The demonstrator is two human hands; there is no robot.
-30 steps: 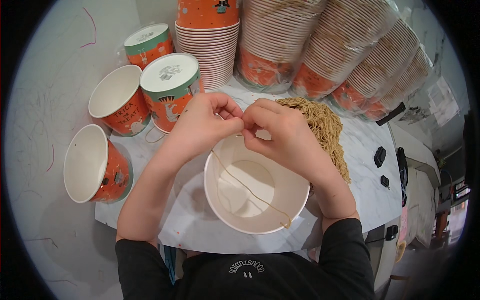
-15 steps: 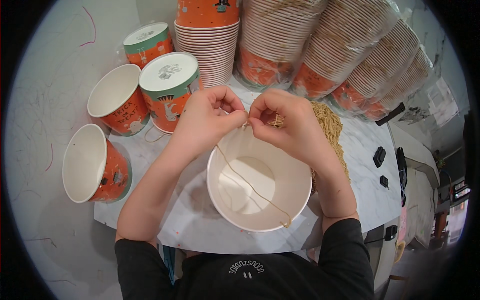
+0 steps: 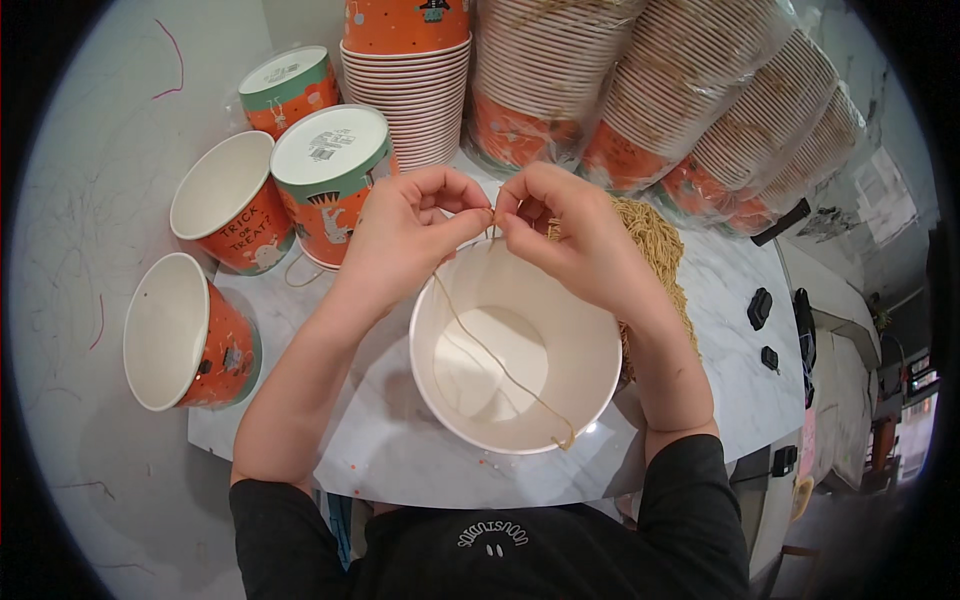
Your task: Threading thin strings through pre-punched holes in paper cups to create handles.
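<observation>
A white paper bucket [image 3: 582, 335] stands mouth-up on the table in front of me. Thin tan cord [image 3: 487, 351] crosses its opening, from the near right rim, where a small knot sits, up to my left hand. Above the far rim, my left hand [image 3: 420, 222] pinches the cord between thumb and forefinger. Right beside it, my right hand [image 3: 572, 228] pinches the cord too, its fingertips almost touching the left ones. A short strand hangs between them toward the rim. The exact loop or knot at the fingertips is too small to make out.
Orange-and-green paper buckets [image 3: 228, 345] stand or lie along the left side. A nested bucket stack [image 3: 405, 95] and plastic-wrapped stacks [image 3: 545, 75] line the back. Right of the bucket lies a heap of tan cords [image 3: 655, 245]. Small black objects [image 3: 760, 309] sit at the right.
Both hands have stayed at the far rim, with fingertips slightly higher and the cord drawn up between them. The bucket shifts slightly up and left in view.
</observation>
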